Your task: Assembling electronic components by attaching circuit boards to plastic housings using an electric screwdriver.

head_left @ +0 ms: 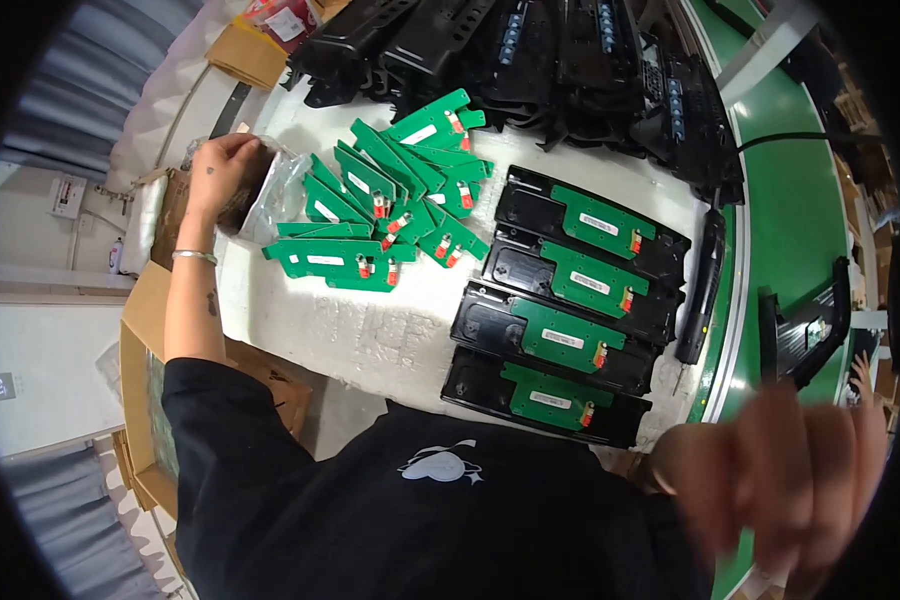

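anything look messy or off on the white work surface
The loose green boards lie in a jumbled, overlapping pile at varied angles, unlike the neat column of black panels to their right. No obvious damage shows.

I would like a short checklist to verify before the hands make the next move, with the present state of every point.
1. Each of the four black panels carries a green board: ok.
2. Those boards are fastened down: cannot tell.
3. Loose green boards lie separated: not ok, they overlap in a heap.
4. Left hand has a grip on something: cannot tell; it is by the clear plastic.
5. Right hand is free: cannot tell, it is blurred.
6. Slim black tool lies beside the panels: ok, on their right.
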A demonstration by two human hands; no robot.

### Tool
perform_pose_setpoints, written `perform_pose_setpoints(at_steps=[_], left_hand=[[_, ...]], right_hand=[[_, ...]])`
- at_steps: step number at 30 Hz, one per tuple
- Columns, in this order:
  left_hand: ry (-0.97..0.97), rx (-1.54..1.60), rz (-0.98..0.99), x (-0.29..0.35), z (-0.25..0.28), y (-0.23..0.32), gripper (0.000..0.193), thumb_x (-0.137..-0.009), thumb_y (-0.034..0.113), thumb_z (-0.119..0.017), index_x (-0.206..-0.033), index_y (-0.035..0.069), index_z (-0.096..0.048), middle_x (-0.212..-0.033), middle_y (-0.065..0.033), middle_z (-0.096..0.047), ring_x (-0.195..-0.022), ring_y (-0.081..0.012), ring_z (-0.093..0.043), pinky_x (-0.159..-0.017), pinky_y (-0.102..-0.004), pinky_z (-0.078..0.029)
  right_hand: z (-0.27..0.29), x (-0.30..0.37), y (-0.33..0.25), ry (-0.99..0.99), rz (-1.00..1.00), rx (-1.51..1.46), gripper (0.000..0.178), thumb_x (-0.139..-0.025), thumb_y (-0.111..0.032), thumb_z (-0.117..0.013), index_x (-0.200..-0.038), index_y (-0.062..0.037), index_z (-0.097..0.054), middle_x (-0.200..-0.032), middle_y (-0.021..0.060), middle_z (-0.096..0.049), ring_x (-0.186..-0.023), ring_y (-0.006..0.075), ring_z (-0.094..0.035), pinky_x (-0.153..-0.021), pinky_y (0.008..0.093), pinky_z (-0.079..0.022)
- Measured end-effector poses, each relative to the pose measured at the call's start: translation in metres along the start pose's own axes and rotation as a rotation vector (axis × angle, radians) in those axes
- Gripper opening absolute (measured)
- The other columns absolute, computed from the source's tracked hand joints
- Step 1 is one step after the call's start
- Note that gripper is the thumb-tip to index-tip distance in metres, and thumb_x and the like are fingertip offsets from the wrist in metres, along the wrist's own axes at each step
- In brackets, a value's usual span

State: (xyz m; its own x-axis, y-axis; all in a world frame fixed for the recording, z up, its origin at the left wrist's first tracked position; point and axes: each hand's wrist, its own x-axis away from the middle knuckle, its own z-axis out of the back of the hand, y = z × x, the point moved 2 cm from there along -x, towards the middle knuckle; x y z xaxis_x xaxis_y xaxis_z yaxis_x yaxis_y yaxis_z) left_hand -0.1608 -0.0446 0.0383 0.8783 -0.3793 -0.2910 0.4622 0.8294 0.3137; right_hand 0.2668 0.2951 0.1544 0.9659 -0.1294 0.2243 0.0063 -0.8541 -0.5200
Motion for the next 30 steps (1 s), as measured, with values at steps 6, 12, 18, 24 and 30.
perform_pose_setpoints(at_steps=[6,12,18,24,30], left_hand=[[-0.068,0.099,0.023,0.007,-0.054,-0.018,0.020,-0.078,0.012,-0.062,-0.094,0.001,-0.062,-0.082,-0.0114,-0.066,-0.074,-0.0163,-0.064,-0.068,-0.0262,-0.049],[0.026,-0.002,-0.101,0.012,-0.055,-0.020,0.029,-0.074,0.012,-0.062,-0.102,0.003,-0.059,-0.094,-0.0176,-0.061,-0.088,-0.0319,-0.059,-0.077,-0.0347,-0.047],[-0.264,-0.181,-0.239,-0.006,-0.081,-0.056,0.037,-0.081,0.009,-0.040,-0.117,0.003,-0.047,-0.103,-0.0246,-0.055,-0.097,-0.0381,-0.052,-0.084,-0.0415,-0.042],[-0.202,0.056,-0.141,0.005,-0.095,-0.110,0.039,-0.092,0.018,-0.029,-0.121,-0.002,-0.044,-0.122,-0.0208,-0.046,-0.114,-0.0315,-0.043,-0.097,-0.0361,-0.032],[-0.350,0.221,-0.207,-0.042,-0.107,-0.169,0.018,-0.088,0.008,-0.047,-0.103,0.000,-0.054,-0.091,-0.0059,-0.060,-0.074,-0.0149,-0.058,-0.065,-0.0260,-0.048]], right_hand=[[0.095,-0.094,0.007,-0.035,0.485,0.198,0.020,-0.081,-0.013,-0.050,-0.096,-0.0051,-0.039,-0.084,0.0038,-0.038,-0.079,0.0145,-0.035,-0.071,0.0268,-0.034],[0.184,-0.072,-0.016,0.315,0.483,0.344,0.018,-0.083,-0.012,-0.051,-0.099,-0.0023,-0.049,-0.086,0.0040,-0.049,-0.076,0.0127,-0.046,-0.068,0.0240,-0.038],[0.201,-0.063,-0.016,0.841,0.677,1.517,0.029,-0.083,-0.014,-0.055,-0.109,-0.0037,-0.054,-0.091,0.0033,-0.057,-0.078,0.0089,-0.050,-0.066,0.0234,-0.041],[0.213,-0.105,0.017,0.952,0.443,1.900,0.074,-0.070,-0.042,-0.067,-0.121,0.0025,-0.038,-0.111,0.0224,-0.051,-0.099,0.0348,-0.052,-0.082,0.0402,-0.044],[0.206,-0.097,0.005,0.986,0.211,1.869,0.092,-0.063,-0.050,-0.069,-0.128,-0.0003,-0.028,-0.101,0.0238,-0.055,-0.089,0.0380,-0.056,-0.077,0.0418,-0.046]])
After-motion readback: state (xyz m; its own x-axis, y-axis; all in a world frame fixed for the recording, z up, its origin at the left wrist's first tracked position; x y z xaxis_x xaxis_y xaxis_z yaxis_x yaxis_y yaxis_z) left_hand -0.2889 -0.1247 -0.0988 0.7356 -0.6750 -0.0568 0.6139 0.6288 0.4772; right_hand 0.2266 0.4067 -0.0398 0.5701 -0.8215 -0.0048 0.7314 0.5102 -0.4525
